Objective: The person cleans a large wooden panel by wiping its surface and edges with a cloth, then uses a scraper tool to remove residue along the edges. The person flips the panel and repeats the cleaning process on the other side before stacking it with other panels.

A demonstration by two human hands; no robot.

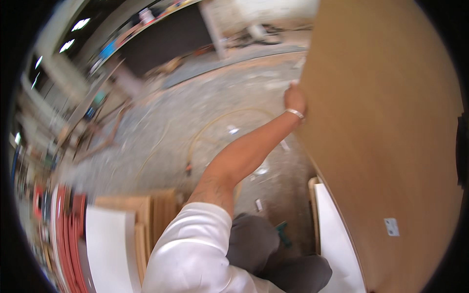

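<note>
A large brown wood panel (381, 121) stands on edge along the right side, with a small white label (391, 227) low on its face. My left hand (295, 99), a light band at its wrist, grips the panel's near edge, the arm stretched out; its fingers are partly hidden behind the board. Of my right hand nothing clear can be made out; at most a dark speck shows at the panel's bottom edge. Beside the panel's lower part leans a white board (335, 238).
Boards, white (110, 241) and wooden (161, 216), stand at lower left beside red pieces (67, 238). A yellowish hose (205, 128) and a green tool (283, 234) lie on the concrete floor. A cluttered workbench (165, 40) stands farther off.
</note>
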